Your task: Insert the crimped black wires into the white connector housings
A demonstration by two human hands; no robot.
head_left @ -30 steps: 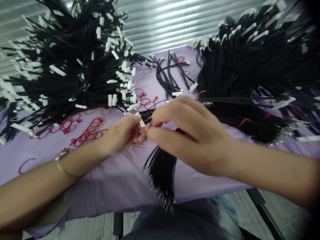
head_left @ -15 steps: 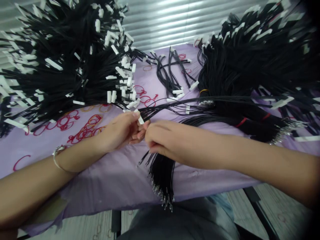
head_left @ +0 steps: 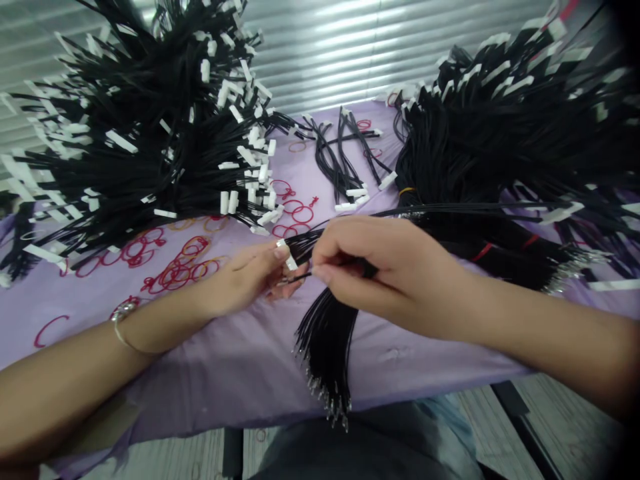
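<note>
My left hand (head_left: 245, 277) pinches a small white connector (head_left: 289, 256) between thumb and fingertips at the middle of the table. My right hand (head_left: 395, 267) is closed just right of it, its fingertips pinching a thin black wire (head_left: 303, 275) whose end points at the connector. Under my right hand lies a bundle of black wires (head_left: 327, 340) with metal tips that hang over the table's near edge. A silver bracelet (head_left: 123, 312) sits on my left wrist.
A big heap of black wires with white connectors (head_left: 150, 147) fills the left of the purple-covered table (head_left: 225, 360). Another large heap (head_left: 505, 147) fills the right. Red rubber bands (head_left: 175, 267) lie scattered on the cloth. A few loose harnesses (head_left: 345, 160) lie at the back.
My right hand, which had dropped low and flat half a second ago, has risen and turned, bringing a wire end up to the connector. My left hand has barely moved.
</note>
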